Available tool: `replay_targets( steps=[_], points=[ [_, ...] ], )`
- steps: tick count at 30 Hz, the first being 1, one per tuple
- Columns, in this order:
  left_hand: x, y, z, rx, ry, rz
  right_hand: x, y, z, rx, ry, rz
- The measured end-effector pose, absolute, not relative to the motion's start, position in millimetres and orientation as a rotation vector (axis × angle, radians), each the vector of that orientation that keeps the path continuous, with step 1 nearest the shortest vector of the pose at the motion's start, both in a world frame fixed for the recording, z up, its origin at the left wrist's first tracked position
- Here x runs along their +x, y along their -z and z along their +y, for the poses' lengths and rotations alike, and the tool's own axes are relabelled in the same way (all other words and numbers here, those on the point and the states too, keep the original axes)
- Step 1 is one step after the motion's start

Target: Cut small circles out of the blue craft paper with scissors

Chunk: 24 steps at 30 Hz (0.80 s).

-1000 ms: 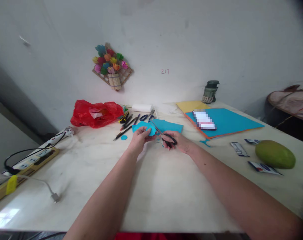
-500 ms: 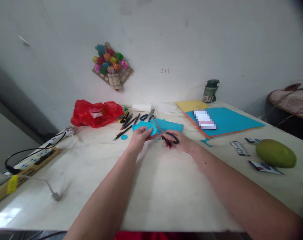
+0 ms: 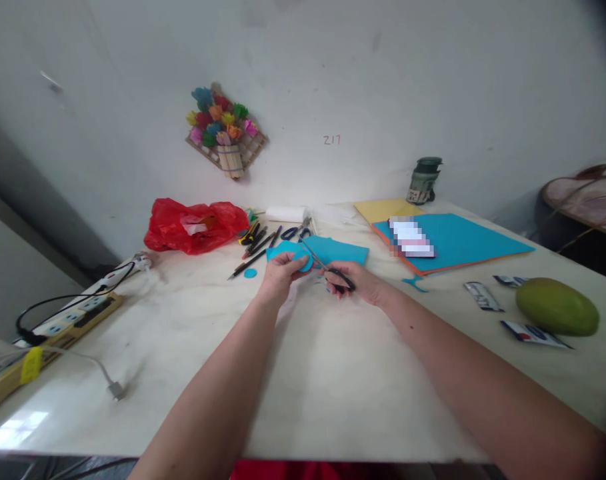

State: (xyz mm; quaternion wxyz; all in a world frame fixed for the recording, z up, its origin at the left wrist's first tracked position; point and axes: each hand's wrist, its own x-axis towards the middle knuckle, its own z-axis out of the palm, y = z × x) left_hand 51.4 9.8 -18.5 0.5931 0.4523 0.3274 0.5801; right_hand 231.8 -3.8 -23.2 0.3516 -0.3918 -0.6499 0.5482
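Between thumb and fingers, my left hand (image 3: 281,273) pinches a small rounded piece of blue paper (image 3: 303,261). My right hand (image 3: 350,280) is closed around the black handles of a pair of scissors (image 3: 315,255). The blades point up and left, at the right edge of the blue piece. Behind the hands lies a larger blue sheet (image 3: 340,251). A small blue disc (image 3: 250,273) rests on the table left of my left hand. A thin blue offcut (image 3: 415,285) lies to the right of my right hand.
Pens (image 3: 247,264), blue-handled scissors (image 3: 289,233) and a red plastic bag (image 3: 195,230) are at the back left. On the right are a phone (image 3: 411,238) on coloured sheets (image 3: 475,243), small packets (image 3: 483,297) and a green fruit (image 3: 557,307). A power strip (image 3: 83,313) lies left.
The scissors' handles have come closer together in my right hand, and the blades have narrowed. My left hand still holds the blue piece. The whole view has shifted slightly.
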Motion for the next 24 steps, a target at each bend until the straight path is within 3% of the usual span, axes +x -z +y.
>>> replay_targets(
  steps=[24],
  points=[
    [52.2,18.4,8.9,0.863,-1.334,0.732,228.5,27.2,-2.4,-0.988,-1.438,-1.661]
  ],
)
